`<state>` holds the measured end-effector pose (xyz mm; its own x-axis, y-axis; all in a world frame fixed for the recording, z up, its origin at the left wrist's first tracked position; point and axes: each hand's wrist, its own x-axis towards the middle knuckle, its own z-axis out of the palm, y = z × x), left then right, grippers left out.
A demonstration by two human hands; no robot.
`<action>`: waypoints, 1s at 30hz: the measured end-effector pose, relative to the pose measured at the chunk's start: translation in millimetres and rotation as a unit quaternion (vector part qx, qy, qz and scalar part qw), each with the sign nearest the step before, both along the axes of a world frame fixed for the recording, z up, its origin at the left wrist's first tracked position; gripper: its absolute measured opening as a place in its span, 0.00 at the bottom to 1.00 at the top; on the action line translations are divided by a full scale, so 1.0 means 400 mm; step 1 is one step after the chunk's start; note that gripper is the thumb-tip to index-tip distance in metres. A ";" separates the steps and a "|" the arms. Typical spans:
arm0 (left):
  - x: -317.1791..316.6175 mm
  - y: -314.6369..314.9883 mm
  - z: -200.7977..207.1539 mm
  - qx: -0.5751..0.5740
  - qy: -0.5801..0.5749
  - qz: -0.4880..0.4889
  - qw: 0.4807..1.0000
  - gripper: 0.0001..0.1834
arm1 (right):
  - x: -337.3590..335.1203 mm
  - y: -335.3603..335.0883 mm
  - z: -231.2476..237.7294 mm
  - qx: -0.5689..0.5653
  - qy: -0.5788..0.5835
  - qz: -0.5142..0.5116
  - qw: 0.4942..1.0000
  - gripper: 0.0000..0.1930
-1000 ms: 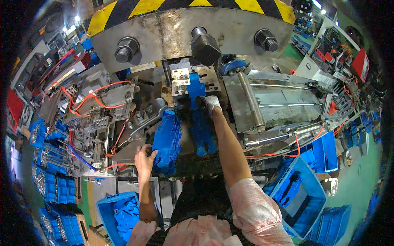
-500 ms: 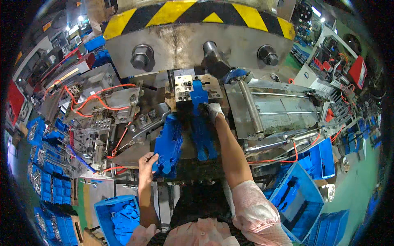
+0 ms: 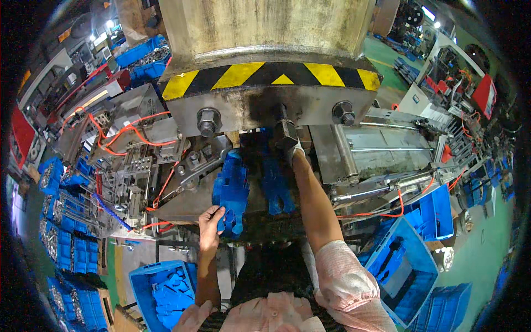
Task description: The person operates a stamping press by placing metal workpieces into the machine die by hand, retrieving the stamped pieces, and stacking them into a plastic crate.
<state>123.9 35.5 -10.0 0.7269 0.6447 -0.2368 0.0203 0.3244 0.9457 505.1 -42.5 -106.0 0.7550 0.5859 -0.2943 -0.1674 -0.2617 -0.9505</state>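
My left hand (image 3: 211, 226) is closed, thumb and fingers pinching the lower end of a blue flat cut-out plate (image 3: 231, 191). That plate lies on or over a stack of like ones on the machine bed; I cannot tell whether it is lifted. To its right, in shadow, lie more blue cut-out plates (image 3: 276, 191). My right hand (image 3: 297, 152) reaches under the press ram (image 3: 249, 108); only a strip of its white glove shows beside a big bolt (image 3: 286, 133). Its fingers are hidden behind the ram and bolt, and so is most of the die block.
A metal slide plate with a roller (image 3: 381, 152) flanks the bed on the right; clamps and orange air hoses (image 3: 124, 135) are on the left. Blue bins (image 3: 401, 276) stand low at right, and another blue bin (image 3: 163, 290) with blue pieces low at left.
The press ram with its striped edge has come down in view, covering the die block and my right hand's fingers. My left hand and its plate have shifted slightly right.
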 end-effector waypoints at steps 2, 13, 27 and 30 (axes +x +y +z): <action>0.040 -0.026 0.013 0.004 -0.016 -0.051 0.999 0.07 | 0.057 -0.064 -0.035 0.103 -0.104 -0.238 0.960 0.06; -0.001 -0.001 0.001 0.007 0.004 0.041 0.999 0.08 | -0.148 -0.081 0.120 0.065 -0.333 -0.015 0.941 0.08; -0.006 -0.017 -0.022 -0.041 -0.047 0.082 0.995 0.07 | -0.504 -0.313 0.118 -0.237 -0.366 -0.024 0.900 0.21; 0.091 -0.110 0.006 -0.039 -0.062 0.074 0.995 0.07 | -0.470 -0.370 -0.023 0.060 -0.389 0.091 0.915 0.22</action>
